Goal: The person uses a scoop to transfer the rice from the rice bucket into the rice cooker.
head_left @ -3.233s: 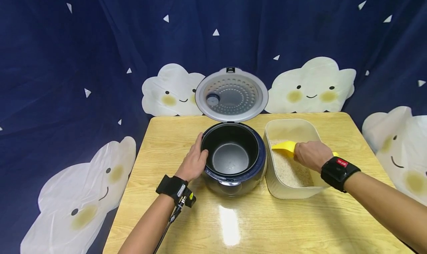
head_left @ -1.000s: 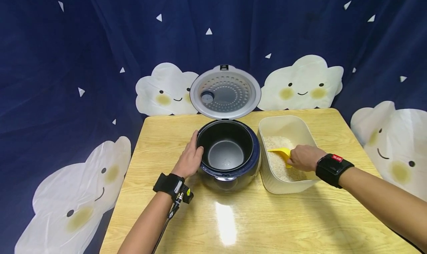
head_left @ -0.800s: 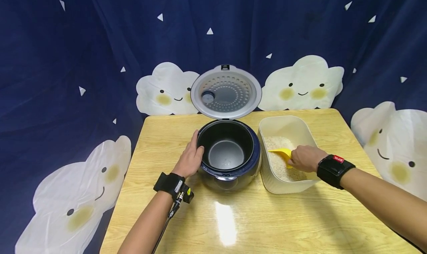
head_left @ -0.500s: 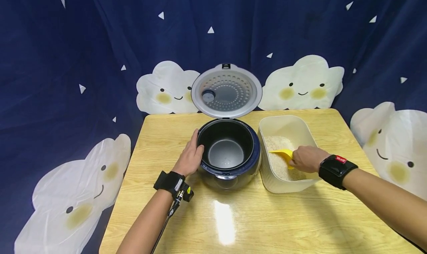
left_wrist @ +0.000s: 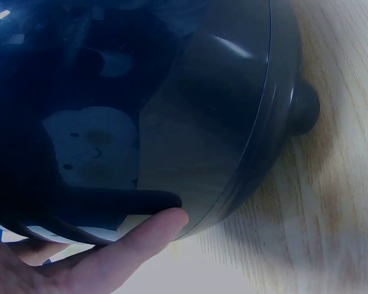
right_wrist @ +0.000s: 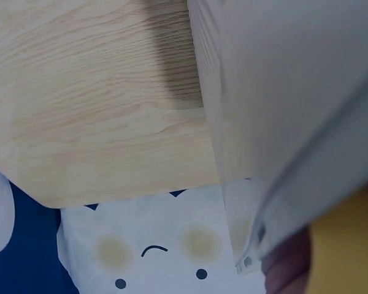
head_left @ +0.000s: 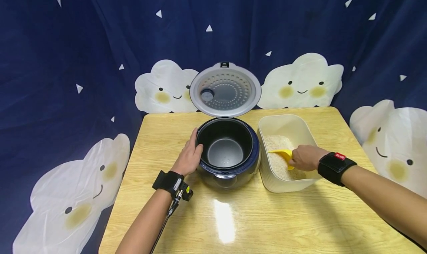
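No text can be read anywhere. The red tag (head_left: 340,156) on the right wristband (head_left: 334,168) bears marks too small to make out.

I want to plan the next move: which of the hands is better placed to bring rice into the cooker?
Probably the right hand: it grips the yellow scoop in the rice. The left hand rests on the cooker rim, steadying it.

Glossy cooker, varnished wood, matt plastic.
The rice cooker (head_left: 228,156) has a shiny dark shell; the table (head_left: 253,217) is smooth, reflective wood; the container (head_left: 283,122) is translucent matt plastic, the scoop (head_left: 281,154) glossy yellow plastic.
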`<move>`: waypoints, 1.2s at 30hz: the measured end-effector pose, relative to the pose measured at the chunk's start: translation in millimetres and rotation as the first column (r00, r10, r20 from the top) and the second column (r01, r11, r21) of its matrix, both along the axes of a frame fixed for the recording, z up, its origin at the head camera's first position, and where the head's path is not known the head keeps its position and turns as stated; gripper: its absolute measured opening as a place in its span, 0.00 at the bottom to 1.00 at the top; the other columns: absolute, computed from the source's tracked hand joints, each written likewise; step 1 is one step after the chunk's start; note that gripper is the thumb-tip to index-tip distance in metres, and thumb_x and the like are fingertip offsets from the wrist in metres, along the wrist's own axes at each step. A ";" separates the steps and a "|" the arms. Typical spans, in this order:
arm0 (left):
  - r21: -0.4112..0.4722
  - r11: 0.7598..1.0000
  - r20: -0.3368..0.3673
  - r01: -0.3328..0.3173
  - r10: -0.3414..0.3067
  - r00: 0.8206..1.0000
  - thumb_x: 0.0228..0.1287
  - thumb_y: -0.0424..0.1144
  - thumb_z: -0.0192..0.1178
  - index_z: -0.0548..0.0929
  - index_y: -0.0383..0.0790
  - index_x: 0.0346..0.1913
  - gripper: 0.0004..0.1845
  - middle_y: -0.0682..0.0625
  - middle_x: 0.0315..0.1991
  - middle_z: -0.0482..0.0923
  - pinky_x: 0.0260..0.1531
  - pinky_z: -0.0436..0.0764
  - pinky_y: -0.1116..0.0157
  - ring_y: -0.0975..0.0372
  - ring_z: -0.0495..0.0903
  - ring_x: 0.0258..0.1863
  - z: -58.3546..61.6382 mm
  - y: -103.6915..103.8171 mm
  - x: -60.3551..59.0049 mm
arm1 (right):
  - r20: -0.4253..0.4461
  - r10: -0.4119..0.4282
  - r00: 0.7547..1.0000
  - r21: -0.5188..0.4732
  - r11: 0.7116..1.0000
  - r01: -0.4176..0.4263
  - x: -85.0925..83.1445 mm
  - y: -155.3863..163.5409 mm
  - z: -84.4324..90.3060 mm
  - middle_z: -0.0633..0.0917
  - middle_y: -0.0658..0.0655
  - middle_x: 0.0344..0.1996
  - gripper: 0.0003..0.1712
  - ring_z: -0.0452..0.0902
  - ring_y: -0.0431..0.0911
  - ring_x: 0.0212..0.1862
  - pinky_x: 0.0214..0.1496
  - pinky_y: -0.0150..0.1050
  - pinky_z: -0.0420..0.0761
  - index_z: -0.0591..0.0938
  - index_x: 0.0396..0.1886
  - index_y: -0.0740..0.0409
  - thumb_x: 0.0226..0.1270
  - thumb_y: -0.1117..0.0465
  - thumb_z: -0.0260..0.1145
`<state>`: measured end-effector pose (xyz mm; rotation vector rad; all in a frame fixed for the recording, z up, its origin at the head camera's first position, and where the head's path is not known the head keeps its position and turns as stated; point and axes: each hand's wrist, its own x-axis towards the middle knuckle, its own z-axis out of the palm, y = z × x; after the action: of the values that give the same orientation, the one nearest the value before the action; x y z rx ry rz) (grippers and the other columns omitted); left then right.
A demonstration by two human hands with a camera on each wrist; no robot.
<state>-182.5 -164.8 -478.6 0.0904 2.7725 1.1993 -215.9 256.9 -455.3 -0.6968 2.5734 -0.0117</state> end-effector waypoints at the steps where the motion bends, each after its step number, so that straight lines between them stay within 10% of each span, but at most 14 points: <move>1: 0.000 1.000 0.001 0.000 0.000 1.000 0.82 0.49 0.39 0.37 0.57 0.85 0.37 0.47 0.86 0.46 0.82 0.57 0.46 0.50 0.51 0.85 0.3 -0.1 0.0 | 0.006 0.001 1.000 0.000 1.000 -0.001 -0.3 0.1 0.0 0.68 0.47 0.16 0.18 0.63 0.40 0.18 0.24 0.32 0.60 0.79 0.21 0.54 0.72 0.53 0.60; 36: 0.005 1.000 0.001 -0.011 0.011 1.000 0.82 0.50 0.39 0.39 0.56 0.85 0.36 0.49 0.86 0.46 0.83 0.56 0.47 0.52 0.51 0.85 1.3 2.5 0.4 | 0.392 -0.160 0.906 0.013 0.986 0.168 -12.0 -1.0 15.4 0.68 0.44 0.12 0.25 0.61 0.37 0.14 0.17 0.30 0.64 0.72 0.21 0.48 0.79 0.42 0.55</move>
<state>-182.1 -162.3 -477.3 0.0753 2.7729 1.2087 -227.9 255.9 -440.0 -0.4296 2.2364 -0.2131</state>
